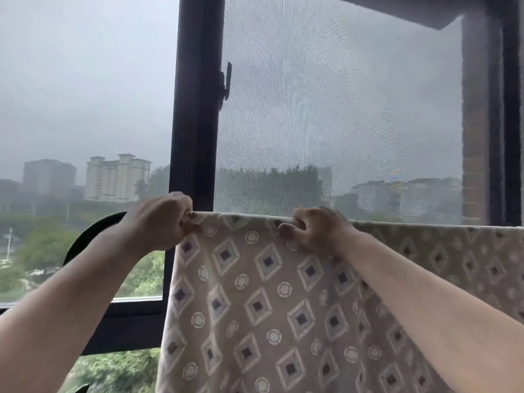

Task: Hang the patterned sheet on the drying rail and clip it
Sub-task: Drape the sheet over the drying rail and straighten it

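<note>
The fingers of the left hand [161,222] are clenched tight on the top left corner of the patterned sheet [255,302], the cloth bunched between thumb and curled fingers so that the corner disappears into the fist. The fingers of the right hand [314,231] curl over the sheet's top edge further along, knuckles up, pinching a fold of cloth; the fingertips press into the fabric just under that edge. Between the two hands the top edge runs taut and nearly level, and past the right hand it carries on straight to the side of the view. Below the hands the sheet hangs down flat, beige with dark-centred diamonds and pale rings, its left edge falling almost straight beneath the left fist. Whether the edge lies over a rail cannot be told, since the cloth covers whatever is under it. Both bare forearms reach up from the lower corners, the right one lying across the front of the sheet. Behind the sheet stands a dark window frame [195,109], its upright post rising just above the left hand, with a mesh screen [340,109] above the sheet's top edge. A dark curved bar [85,236] shows beside the sheet, behind the left wrist.
</note>
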Demonstrator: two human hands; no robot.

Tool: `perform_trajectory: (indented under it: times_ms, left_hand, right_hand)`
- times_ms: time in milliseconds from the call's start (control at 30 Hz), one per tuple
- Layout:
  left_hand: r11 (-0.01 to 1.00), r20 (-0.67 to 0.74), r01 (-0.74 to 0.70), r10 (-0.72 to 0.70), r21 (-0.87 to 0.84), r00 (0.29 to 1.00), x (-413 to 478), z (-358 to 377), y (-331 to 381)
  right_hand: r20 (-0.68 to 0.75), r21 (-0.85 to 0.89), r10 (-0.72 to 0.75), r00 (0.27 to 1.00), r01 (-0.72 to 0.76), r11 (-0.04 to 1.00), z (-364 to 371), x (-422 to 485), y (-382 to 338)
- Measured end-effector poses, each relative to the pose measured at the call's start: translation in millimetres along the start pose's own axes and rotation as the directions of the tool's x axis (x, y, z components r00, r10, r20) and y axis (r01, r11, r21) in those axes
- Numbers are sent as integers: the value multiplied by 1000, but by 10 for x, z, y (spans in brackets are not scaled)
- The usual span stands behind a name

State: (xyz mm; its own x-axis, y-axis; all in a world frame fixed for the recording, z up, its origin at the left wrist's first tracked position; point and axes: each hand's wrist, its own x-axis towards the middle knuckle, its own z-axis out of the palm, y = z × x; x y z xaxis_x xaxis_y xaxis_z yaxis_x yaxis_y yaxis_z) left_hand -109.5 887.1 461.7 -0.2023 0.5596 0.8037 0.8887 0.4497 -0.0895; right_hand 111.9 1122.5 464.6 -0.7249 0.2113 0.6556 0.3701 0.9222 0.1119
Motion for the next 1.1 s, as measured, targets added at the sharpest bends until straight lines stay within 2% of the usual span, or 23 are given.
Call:
perform_trajectory:
  times_ms: [100, 267, 433, 600, 800, 900, 967, 1033, 1100]
  left_hand:
    - [999, -13, 4, -4, 36, 1000, 18, 25, 6]
    - [999, 120, 51, -49, -13, 992, 49, -53, 77]
    - [996, -5, 60, -60, 69, 998, 39, 56, 15]
    - [988, -33, 58, -54, 141, 998, 70, 69, 85]
    - [991, 103, 102, -111, 88, 988, 112, 81, -12]
    - [978, 155, 28, -61, 208, 986, 201, -1, 155]
    - [987, 188, -55, 26, 150, 982, 319, -9, 515]
    - [997, 204, -70, 71, -15, 976, 414, 66, 949]
    - [997, 193, -66, 73, -42, 979, 445, 201, 1261]
  right_hand:
    - [-6, -29, 6, 1000, -6, 1000, 38, 26, -35]
    - [-15, -30, -1, 1000, 0, 1000, 80, 89, -173]
    - [-23, -34, -13, 1000, 12, 999, 96, 105, -169]
    - [14, -12, -38, 999, 39, 999, 40, 83, -78]
    - [1, -75, 130, 991, -130, 989, -57, -81, 381]
    - [3, -63, 137, 991, -136, 989, -18, -107, 458]
    - [1, -63, 112, 994, -112, 992, 3, -70, 418]
    - [9, -51, 85, 996, -85, 995, -3, -69, 385]
    - [8, -15, 59, 998, -58, 998, -36, -114, 411]
